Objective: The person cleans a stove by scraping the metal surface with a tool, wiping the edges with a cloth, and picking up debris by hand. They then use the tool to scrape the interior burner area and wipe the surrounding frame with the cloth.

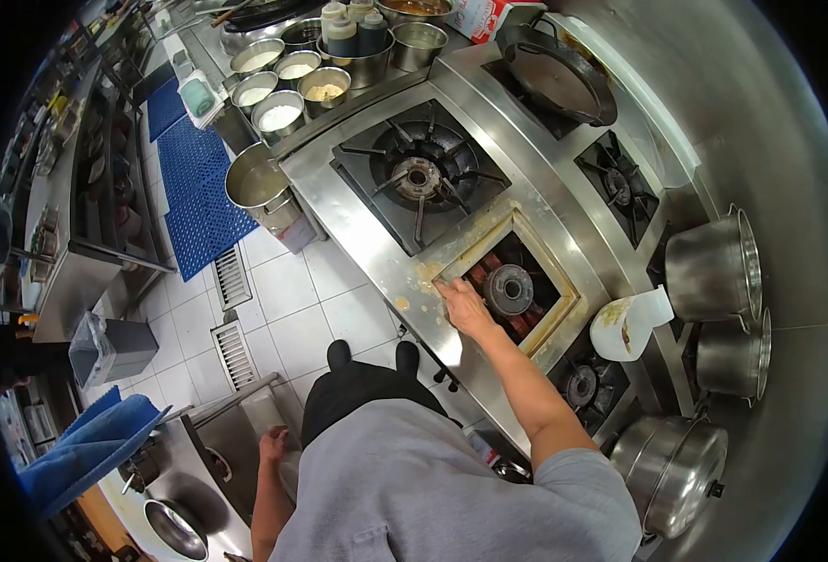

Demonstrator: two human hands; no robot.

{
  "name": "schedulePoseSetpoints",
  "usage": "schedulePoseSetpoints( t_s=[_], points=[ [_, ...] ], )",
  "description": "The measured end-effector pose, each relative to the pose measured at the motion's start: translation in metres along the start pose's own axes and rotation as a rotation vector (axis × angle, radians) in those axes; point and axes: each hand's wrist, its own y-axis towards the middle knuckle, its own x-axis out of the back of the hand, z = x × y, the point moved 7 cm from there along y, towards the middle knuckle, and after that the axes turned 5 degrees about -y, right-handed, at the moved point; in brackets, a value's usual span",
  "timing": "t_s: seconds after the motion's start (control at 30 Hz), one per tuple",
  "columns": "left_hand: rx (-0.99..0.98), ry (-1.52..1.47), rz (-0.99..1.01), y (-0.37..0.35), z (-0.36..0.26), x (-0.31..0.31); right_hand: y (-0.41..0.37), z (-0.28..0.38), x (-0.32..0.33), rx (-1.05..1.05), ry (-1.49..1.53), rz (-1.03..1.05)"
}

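Observation:
My right hand (467,307) reaches over the stove with its fingers stretched out. Its fingertips touch the steel beside the stained rim (547,361) of a square burner opening, and I see nothing held in it. Inside the opening sits a round burner (509,289) without a grate, with reddish-brown parts around it. Yellow-brown residue (427,272) marks the steel near my fingertips. My left hand (273,444) hangs low at my side near the steel counter, its fingers loosely bent and apart, with nothing visible in it.
A large burner with a black grate (419,176) lies ahead. A wok (558,75), a cut white container (628,326) and steel pots (714,265) line the right. Seasoning tins (278,114) and a tall pot (258,178) stand ahead left. A blue mat (197,183) covers some floor.

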Motion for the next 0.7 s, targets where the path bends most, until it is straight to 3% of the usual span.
schedulePoseSetpoints(
  t_s=[0.07,0.2,0.3,0.33,0.43,0.47,0.57,0.6,0.7],
  points=[
    [-0.051,0.05,0.015,0.008,0.013,0.0,0.0,-0.001,0.002,0.122,-0.132,0.071],
    [-0.153,0.177,-0.015,-0.006,-0.005,0.004,0.008,-0.023,-0.002,-0.088,-0.19,0.008],
    [-0.122,0.199,-0.059,-0.017,-0.022,0.003,0.0,-0.01,-0.016,0.109,-0.159,0.062],
    [-0.101,0.176,-0.039,-0.021,-0.022,-0.001,0.003,-0.002,0.006,0.054,-0.243,0.195],
    [-0.041,0.11,-0.002,-0.034,-0.011,-0.009,0.014,-0.035,0.011,-0.121,-0.198,0.052],
    [-0.026,0.096,0.002,-0.038,-0.007,-0.012,0.011,-0.03,0.002,-0.093,-0.236,-0.022],
    [-0.031,0.165,-0.01,-0.024,0.025,-0.014,-0.003,-0.012,-0.004,0.065,-0.142,0.105],
    [-0.034,0.202,-0.016,-0.021,0.041,-0.016,0.003,-0.012,0.009,0.04,-0.179,0.197],
    [-0.019,0.088,0.02,-0.025,0.057,-0.019,0.017,-0.057,0.013,-0.198,-0.183,0.007]
  ],
)
